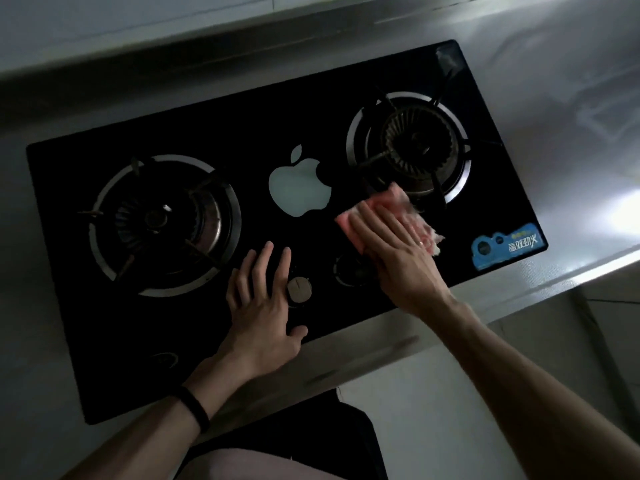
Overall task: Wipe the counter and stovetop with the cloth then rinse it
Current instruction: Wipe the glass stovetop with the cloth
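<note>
R hand (398,251) on cloth (405,206), nr burner (415,143)

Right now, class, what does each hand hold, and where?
The right hand presses flat on the pink cloth, covering its middle. The left hand holds nothing.

I see the stovetop (242,109) set into the counter (571,98), which runs on behind it and off to the right. My right hand (398,251) lies flat on the cloth (398,199); the cloth pokes out beyond the fingertips, its far edge touching the right burner (415,143). Left of those fingers sits a logo sticker (298,185), to their right a label (507,245). Under the wrist lies a knob (349,268). My left hand (263,306) rests spread on the stovetop, another knob (299,289) just beside its index finger, the left burner (162,223) beyond and left of its fingertips.
</note>
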{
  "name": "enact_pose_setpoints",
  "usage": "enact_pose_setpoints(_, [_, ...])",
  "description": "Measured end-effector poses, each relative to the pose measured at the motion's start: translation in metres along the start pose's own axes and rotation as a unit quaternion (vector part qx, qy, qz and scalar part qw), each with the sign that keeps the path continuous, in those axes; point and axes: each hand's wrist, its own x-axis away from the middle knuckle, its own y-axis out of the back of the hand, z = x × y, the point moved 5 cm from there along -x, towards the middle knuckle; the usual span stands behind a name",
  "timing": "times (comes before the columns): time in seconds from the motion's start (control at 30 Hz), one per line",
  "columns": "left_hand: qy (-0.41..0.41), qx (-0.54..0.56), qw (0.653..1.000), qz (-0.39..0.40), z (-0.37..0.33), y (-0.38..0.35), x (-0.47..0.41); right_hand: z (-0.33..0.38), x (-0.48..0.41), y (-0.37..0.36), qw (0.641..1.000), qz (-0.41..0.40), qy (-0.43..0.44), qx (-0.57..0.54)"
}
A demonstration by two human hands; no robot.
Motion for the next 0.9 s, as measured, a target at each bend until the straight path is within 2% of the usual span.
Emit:
enact_pose_setpoints(0.17, [-0.003, -0.007, 1.0, 0.004, -0.003, 0.003, 0.0, -0.032, 0.079, 0.0, 0.99, -0.056, -0.123, 0.04])
enact_pose_setpoints(0.33, [-0.007, -0.01, 1.0, -0.013, -0.002, 0.0, 0.0, -0.083, 0.057, 0.022, 0.964, -0.104, -0.242, 0.02])
enact_pose_setpoints(0.47, [-0.008, -0.012, 1.0, -0.015, -0.003, 0.0, 0.001, -0.059, 0.051, 0.005, 0.927, -0.15, -0.343, -0.021])
enact_pose_setpoints(0.73, [-0.009, -0.008, 1.0, -0.017, -0.005, 0.003, 0.001, 0.139, 0.116, -0.113, 0.959, -0.141, -0.245, -0.034])
enact_pose_setpoints(0.8, [-0.01, -0.006, 1.0, -0.02, -0.004, 0.004, 0.002, 0.145, 0.119, -0.119, 0.962, -0.129, -0.238, -0.043])
enact_pose_setpoints(0.9, [-0.009, -0.006, 1.0, -0.017, -0.004, 0.004, 0.003, 0.119, 0.126, -0.11, 0.971, -0.098, -0.219, -0.013])
